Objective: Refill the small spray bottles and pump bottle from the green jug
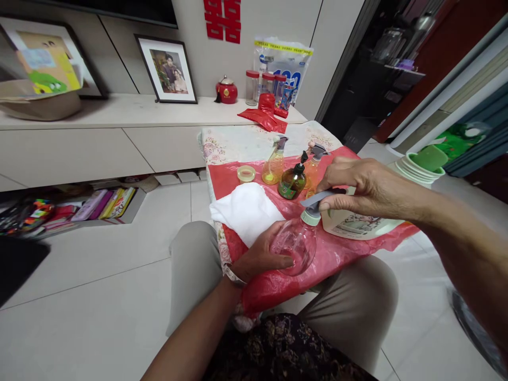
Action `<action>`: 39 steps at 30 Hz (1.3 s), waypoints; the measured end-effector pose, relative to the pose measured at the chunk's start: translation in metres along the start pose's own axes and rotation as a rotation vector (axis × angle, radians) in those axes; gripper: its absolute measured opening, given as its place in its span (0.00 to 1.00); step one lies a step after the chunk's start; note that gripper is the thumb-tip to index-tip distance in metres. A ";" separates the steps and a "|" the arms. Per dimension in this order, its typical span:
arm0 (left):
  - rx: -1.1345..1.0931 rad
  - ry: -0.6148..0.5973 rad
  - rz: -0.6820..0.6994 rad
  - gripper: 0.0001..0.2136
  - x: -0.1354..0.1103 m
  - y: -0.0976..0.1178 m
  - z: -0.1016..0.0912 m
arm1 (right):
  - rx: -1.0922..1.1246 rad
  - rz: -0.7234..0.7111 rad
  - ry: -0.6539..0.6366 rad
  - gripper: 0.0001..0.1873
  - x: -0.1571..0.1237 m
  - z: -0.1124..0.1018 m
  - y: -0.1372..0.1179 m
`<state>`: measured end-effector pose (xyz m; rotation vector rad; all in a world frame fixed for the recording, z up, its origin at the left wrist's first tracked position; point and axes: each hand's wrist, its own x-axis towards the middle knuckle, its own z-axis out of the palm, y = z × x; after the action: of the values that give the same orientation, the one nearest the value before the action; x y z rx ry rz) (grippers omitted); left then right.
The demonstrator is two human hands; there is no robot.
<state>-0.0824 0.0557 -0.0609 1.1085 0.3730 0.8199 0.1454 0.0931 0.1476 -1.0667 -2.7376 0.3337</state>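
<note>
A clear round spray bottle stands on the red plastic sheet near the table's front edge. My left hand is wrapped round its glass body from the left. My right hand is closed on its grey spray head, just above the pale green collar. A folded white cloth lies right behind my left hand.
Behind stand a yellow spray bottle, a dark green pump bottle, an amber spray bottle and a small lid. A large white jug lies under my right wrist. Green bowls are stacked at the right.
</note>
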 end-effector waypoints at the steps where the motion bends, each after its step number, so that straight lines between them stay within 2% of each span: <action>1: 0.005 0.009 0.003 0.40 0.000 0.000 0.000 | 0.004 0.038 0.001 0.27 0.000 0.001 -0.003; 5: 0.034 0.028 0.025 0.41 0.002 -0.002 0.001 | -0.021 0.136 0.020 0.30 0.001 0.003 -0.014; 13: 0.039 -0.005 0.032 0.40 0.002 -0.004 0.001 | 0.050 0.170 -0.164 0.24 0.001 0.003 -0.014; 19: 0.158 0.002 0.032 0.42 0.001 -0.001 0.003 | 0.071 0.254 -0.262 0.16 -0.004 0.014 -0.022; 29: 0.300 0.069 0.055 0.41 0.001 -0.010 0.005 | 0.006 0.356 -0.178 0.06 -0.012 0.027 -0.039; 33: 0.311 0.091 0.079 0.42 0.001 -0.015 0.004 | -0.010 0.378 -0.154 0.06 -0.011 0.031 -0.042; 37: 0.296 0.042 0.055 0.43 0.001 -0.013 0.004 | -0.012 0.440 -0.190 0.09 -0.016 0.026 -0.047; 39: 0.282 -0.014 0.037 0.43 -0.001 -0.011 0.003 | 0.005 0.403 -0.206 0.09 -0.022 0.020 -0.050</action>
<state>-0.0771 0.0510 -0.0698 1.3859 0.4673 0.8082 0.1246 0.0391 0.1400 -1.6689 -2.6691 0.5335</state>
